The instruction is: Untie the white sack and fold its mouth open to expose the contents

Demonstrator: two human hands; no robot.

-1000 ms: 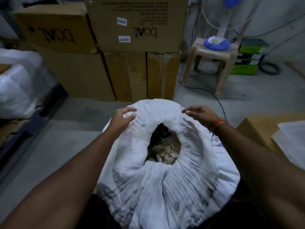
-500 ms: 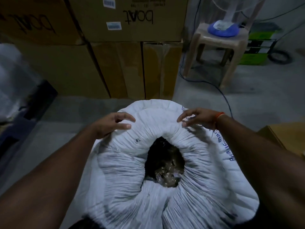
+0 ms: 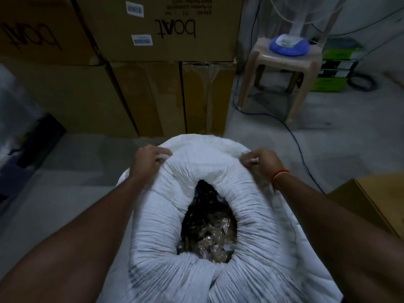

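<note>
The white sack stands on the floor right below me, its mouth rolled outward into a thick wrinkled rim. Through the oval opening I see dark, shiny small pieces inside. My left hand grips the far left part of the rim with its fingers curled into the fabric. My right hand, with an orange thread on the wrist, grips the far right part of the rim the same way. No tie or string is visible on the sack.
Stacked cardboard boxes stand just beyond the sack. A plastic stool carrying a blue-based fan is at the back right, with a cable trailing across the floor. Another brown box sits at the right; wrapped bundles lie at the left.
Both hands went from resting with fingers spread on the far rim to clenching the fabric. The mouth has widened and shows more of the contents. The camera tilted down and closer.
</note>
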